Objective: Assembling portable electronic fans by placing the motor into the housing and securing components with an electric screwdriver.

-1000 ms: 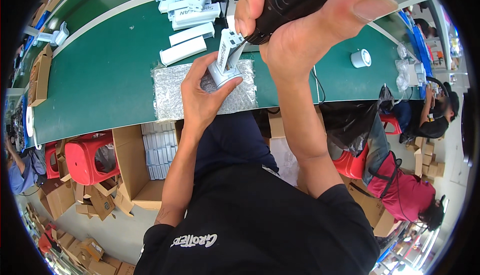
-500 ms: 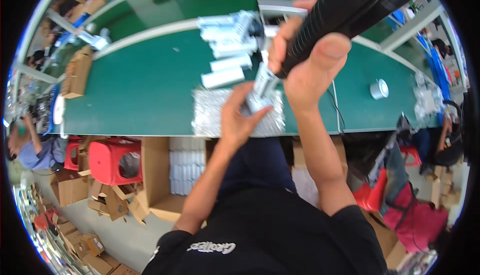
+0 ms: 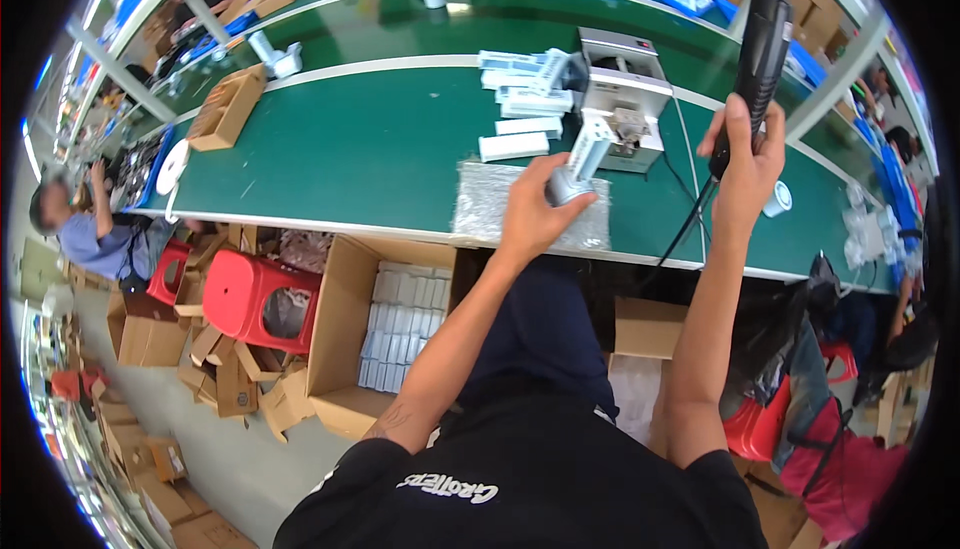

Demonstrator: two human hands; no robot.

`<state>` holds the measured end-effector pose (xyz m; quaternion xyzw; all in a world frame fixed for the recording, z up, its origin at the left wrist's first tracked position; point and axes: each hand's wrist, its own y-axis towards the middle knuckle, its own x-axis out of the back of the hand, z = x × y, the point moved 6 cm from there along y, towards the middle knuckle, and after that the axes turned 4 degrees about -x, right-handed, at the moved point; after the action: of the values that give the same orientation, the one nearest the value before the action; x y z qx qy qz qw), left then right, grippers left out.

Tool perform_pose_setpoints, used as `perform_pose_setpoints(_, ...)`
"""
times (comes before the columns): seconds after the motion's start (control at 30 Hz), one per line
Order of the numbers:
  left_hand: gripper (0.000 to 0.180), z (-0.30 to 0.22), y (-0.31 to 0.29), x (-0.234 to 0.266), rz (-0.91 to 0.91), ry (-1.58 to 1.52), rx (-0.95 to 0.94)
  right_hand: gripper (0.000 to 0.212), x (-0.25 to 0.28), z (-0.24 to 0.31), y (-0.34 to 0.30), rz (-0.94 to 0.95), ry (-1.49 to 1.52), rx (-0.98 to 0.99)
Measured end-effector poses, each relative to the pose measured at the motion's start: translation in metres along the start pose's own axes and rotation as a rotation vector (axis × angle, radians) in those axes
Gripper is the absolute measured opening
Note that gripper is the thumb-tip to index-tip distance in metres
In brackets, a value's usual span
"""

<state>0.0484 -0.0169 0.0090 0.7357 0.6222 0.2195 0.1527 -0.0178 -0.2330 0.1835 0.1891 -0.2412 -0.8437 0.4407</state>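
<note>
Since the earlier frame the black tool (image 3: 757, 64) has moved up & R, off the white part (image 3: 587, 154). L→R: green table (image 3: 340, 154) has open room L of the silvery mat (image 3: 480, 211); L hand (image 3: 535, 211) pinches the part's round base, thumb vs fingers, over the mat nr the table's front edge. Best keep base firm & square. Boxy machine (image 3: 628, 71) just behind cuts room fwd. R hand (image 3: 748, 154) is wrapped round the tool; mind the black cord (image 3: 688, 225) below.
</note>
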Motion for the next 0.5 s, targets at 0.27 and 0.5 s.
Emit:
perform_pose_setpoints(0.27, 0.047, -0.007, 0.005, 0.028, -0.045, -0.584, 0.073, 0.020, 0.025, -0.125, -0.056, -0.043, -0.171, -0.165)
perform_pose_setpoints(0.5, 0.030, 0.056, 0.138, 0.148, -0.089, -0.222, 0.187, 0.031, 0.050, -0.144, -0.091, -0.169, -0.406, -0.252)
